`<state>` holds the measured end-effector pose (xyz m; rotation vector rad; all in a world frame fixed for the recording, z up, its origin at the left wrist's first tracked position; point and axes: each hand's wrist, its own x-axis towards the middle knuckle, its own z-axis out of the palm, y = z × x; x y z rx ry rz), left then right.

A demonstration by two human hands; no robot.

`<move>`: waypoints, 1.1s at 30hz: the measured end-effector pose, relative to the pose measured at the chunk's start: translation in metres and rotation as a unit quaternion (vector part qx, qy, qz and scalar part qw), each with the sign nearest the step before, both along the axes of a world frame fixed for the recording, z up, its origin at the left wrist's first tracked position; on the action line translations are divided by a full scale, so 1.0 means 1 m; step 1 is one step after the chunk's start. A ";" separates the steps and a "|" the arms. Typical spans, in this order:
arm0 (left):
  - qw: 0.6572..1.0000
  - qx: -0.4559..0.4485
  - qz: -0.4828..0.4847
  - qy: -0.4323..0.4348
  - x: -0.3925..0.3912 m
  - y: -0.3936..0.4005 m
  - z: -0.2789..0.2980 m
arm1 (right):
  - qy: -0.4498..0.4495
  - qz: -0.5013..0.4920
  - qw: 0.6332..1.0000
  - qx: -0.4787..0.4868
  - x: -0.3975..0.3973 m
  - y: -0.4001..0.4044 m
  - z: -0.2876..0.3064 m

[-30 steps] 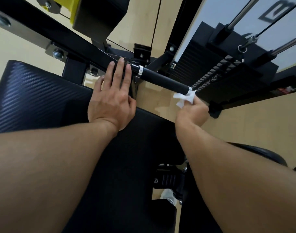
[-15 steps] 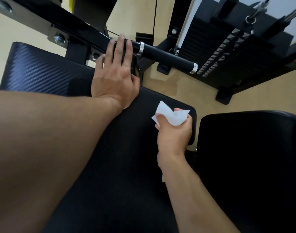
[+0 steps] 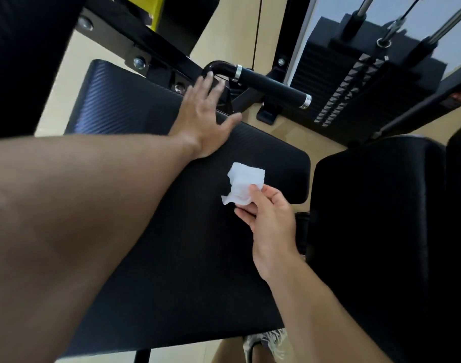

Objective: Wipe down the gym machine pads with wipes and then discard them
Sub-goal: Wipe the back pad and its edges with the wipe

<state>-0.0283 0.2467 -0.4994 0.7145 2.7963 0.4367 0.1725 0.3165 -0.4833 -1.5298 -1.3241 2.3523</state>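
Note:
A large black textured pad (image 3: 135, 119) fills the middle of the view. My left hand (image 3: 205, 119) lies flat at the pad's far edge, fingers straight and spread, close to the bent black handle (image 3: 266, 85). My right hand (image 3: 268, 221) hovers over the pad's right part and pinches a crumpled white wipe (image 3: 243, 183) between thumb and fingers. The wipe sticks up above the hand and looks just above the pad surface. A second black pad (image 3: 376, 218) stands to the right.
A black weight stack (image 3: 355, 82) with steel guide rods stands at the far right. A black frame beam with bolts (image 3: 137, 45) runs behind the pad, with a yellow part (image 3: 148, 6) above it. Tan floor shows between the pads, and a shoe (image 3: 266, 341) below.
My right hand has drawn back from the handle's end to over the pad, still with the wipe. My left hand slid off the handle's base and its thumb spread out.

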 end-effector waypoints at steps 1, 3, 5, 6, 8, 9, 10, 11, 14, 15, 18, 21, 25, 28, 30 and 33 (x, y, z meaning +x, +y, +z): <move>1.000 -0.012 -0.021 0.017 0.014 -0.009 -0.001 | -0.020 -0.003 0.998 0.052 0.000 0.001 0.000; 0.993 -0.059 -0.075 0.072 0.041 -0.030 -0.004 | -0.046 -0.021 0.972 0.229 -0.002 0.006 0.007; 0.982 -0.112 -0.110 0.107 0.062 -0.048 -0.008 | -0.005 -0.023 0.935 0.355 -0.007 0.015 0.015; 0.978 -0.135 -0.113 0.116 0.070 -0.054 -0.010 | 0.013 -0.004 0.923 0.384 -0.010 0.017 0.013; 0.974 -0.162 -0.092 0.130 0.082 -0.059 -0.014 | 0.015 0.086 0.906 0.413 -0.013 0.016 0.002; 0.973 -0.167 -0.077 0.137 0.087 -0.059 -0.015 | 0.000 0.159 0.899 0.409 -0.012 0.014 -0.007; 0.973 -0.168 -0.065 0.147 0.090 -0.058 -0.016 | -0.012 0.231 0.888 0.398 -0.008 0.010 -0.018; 0.972 -0.167 -0.058 0.157 0.092 -0.058 -0.017 | -0.011 0.286 0.877 0.387 -0.002 0.005 -0.026; 0.972 -0.155 -0.059 0.167 0.091 -0.056 -0.018 | 0.015 0.307 0.863 0.401 0.024 -0.009 -0.045; 0.972 -0.154 -0.059 0.167 0.090 -0.057 -0.018 | 0.018 0.285 0.864 0.414 0.031 -0.011 -0.050; 0.972 -0.152 -0.060 0.171 0.090 -0.057 -0.018 | 0.007 0.216 0.883 0.417 0.039 -0.013 -0.053; 0.972 -0.148 -0.059 0.172 0.089 -0.056 -0.017 | 0.024 0.125 0.913 0.389 0.017 -0.004 -0.043; 0.971 -0.156 -0.060 0.169 0.088 -0.055 -0.018 | 0.145 0.046 0.896 0.417 -0.027 0.003 -0.012; 0.970 -0.165 -0.064 0.165 0.087 -0.056 -0.020 | 0.193 0.082 0.908 0.363 -0.040 0.005 -0.001; 0.970 -0.164 -0.066 0.166 0.086 -0.056 -0.021 | 0.145 0.170 0.919 0.323 -0.041 0.005 -0.005; 0.971 -0.160 -0.066 0.167 0.086 -0.056 -0.022 | 0.056 0.155 0.949 0.269 -0.037 0.002 -0.016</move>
